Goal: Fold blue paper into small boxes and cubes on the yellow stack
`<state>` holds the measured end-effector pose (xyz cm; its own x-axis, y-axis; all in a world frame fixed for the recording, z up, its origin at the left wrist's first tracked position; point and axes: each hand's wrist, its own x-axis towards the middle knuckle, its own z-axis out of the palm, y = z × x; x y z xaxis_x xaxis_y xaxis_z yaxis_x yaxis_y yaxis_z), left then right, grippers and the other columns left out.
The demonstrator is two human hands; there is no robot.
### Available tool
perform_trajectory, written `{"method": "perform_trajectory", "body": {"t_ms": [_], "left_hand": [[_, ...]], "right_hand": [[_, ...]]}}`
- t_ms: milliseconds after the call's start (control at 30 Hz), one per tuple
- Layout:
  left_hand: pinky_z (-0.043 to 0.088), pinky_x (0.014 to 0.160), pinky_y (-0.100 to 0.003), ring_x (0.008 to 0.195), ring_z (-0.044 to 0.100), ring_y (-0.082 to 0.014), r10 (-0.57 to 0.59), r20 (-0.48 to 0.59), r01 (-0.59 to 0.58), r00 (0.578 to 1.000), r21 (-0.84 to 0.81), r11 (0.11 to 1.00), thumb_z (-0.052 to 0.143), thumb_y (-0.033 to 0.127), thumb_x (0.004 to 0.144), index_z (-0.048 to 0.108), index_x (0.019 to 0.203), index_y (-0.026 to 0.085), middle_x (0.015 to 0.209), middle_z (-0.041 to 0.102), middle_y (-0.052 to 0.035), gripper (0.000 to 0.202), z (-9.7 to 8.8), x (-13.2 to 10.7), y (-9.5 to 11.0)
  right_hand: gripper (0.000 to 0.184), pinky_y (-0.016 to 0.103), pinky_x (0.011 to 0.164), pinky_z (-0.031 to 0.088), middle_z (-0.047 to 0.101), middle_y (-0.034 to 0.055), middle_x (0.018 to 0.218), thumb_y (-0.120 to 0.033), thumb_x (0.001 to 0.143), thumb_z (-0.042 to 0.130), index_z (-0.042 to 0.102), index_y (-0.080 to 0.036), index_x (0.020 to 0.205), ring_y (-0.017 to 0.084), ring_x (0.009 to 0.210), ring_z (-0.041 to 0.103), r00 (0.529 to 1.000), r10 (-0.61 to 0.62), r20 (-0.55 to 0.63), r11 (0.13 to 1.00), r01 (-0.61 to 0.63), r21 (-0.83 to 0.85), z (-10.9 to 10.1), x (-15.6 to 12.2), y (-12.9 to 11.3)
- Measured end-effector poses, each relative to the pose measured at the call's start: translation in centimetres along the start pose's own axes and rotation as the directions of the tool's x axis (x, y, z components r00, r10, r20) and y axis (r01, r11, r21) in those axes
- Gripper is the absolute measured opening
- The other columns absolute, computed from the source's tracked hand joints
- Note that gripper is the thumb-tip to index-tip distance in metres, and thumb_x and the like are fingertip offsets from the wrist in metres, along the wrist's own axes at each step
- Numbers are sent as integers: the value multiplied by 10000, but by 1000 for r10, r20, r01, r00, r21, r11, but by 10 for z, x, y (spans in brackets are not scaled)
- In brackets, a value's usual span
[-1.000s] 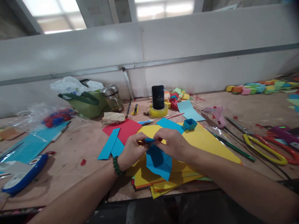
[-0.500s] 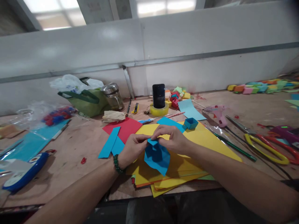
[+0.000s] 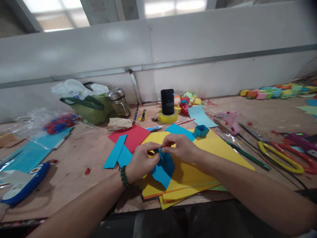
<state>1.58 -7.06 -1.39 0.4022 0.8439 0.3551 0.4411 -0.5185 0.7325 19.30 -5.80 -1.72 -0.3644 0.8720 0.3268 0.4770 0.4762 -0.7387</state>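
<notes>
A blue sheet of paper (image 3: 163, 172), bent and folded at its top edge, is pinched between my two hands above a stack of yellow paper (image 3: 198, 175). My left hand (image 3: 143, 160), with a green bead bracelet at the wrist, is closed on the paper's left side. From the right, my right hand (image 3: 179, 147) pinches the top fold, its fingertips meeting those of the left. The fingers partly hide the fold. A small blue paper box (image 3: 201, 131) stands on the yellow stack beyond my right hand.
Blue strips (image 3: 116, 152) and red paper (image 3: 131, 137) lie left of the stack. A phone (image 3: 167, 101) stands in a tape roll (image 3: 168, 116) behind. At right are a pink glue gun (image 3: 230, 120), a green pen (image 3: 247, 155) and yellow-handled scissors (image 3: 281, 158). A glass jar (image 3: 120, 103) stands back left.
My left hand has turned and shifted slightly right, with its thumb now across the blue paper. The paper has tilted and its lower part has swung left.
</notes>
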Motion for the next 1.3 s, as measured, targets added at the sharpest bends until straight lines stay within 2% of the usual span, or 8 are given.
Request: {"method": "perform_trajectory", "body": {"t_ms": [200,433,567,733,900,1000,1200,1300], "left_hand": [[545,750,-285,922,673,-217,-29,30,30,999,-33,999,515,158,672,733,944,174,974,742,-58,349,-2,0,3],[523,808,-332,945,636,-228,37,49,-35,998,-44,998,571,222,716,721,1019,184,1037,708,-89,340,-2,-2,4],[473,929,-386,1135,561,-269,-148,100,172,984,-302,938,574,490,788,567,1292,205,1253,618,-108,579,-3,-4,-3],[252,1135,-472,1374,346,-292,-307,393,494,867,-592,637,246,768,811,307,1468,273,1480,418,-51,826,2,-4,-16],[174,1172,-424,1449,155,-271,-229,427,464,875,-603,649,337,729,827,215,1492,312,1584,166,32,794,8,-10,-23],[231,1148,-451,1417,254,-288,-231,422,461,877,-598,656,365,731,817,186,1496,319,1571,221,6,815,7,-10,-23],[421,1000,-408,1178,542,-246,-188,329,345,925,-525,778,348,696,846,226,1491,294,1309,578,-78,770,6,-8,-23],[439,955,-404,1093,586,-238,-146,342,320,928,-535,782,319,727,829,169,1500,309,1269,593,-78,804,5,-8,-22]], "right_hand": [[58,256,651,413,655,27,735,-139,764,645,619,-172,723,155,724,584,992,-121,-24,953,110,-281,0,-3,-2],[54,233,608,386,662,20,736,-129,741,617,604,-178,725,143,687,578,996,-77,-49,946,58,-319,5,-7,-5],[95,233,626,389,653,12,712,-106,732,593,577,-183,679,141,693,575,977,-178,-118,942,135,-307,5,-6,0],[94,227,617,396,627,-3,686,-101,735,566,566,-189,704,134,652,570,971,-207,-119,943,165,-290,3,-5,3],[61,243,622,390,653,27,737,-127,771,574,594,-183,786,157,681,583,991,-107,-81,937,73,-341,2,-5,-1],[84,259,629,376,652,36,743,-111,737,580,604,-182,776,176,709,577,996,-63,-69,915,30,-403,2,-4,-3],[146,257,605,354,645,22,723,-84,674,551,620,-194,740,174,705,552,995,-20,-94,923,-18,-383,1,-3,-3],[141,259,608,356,614,8,656,-67,642,537,599,-194,642,161,677,524,985,-28,-169,948,-27,-316,0,-2,0]]}}
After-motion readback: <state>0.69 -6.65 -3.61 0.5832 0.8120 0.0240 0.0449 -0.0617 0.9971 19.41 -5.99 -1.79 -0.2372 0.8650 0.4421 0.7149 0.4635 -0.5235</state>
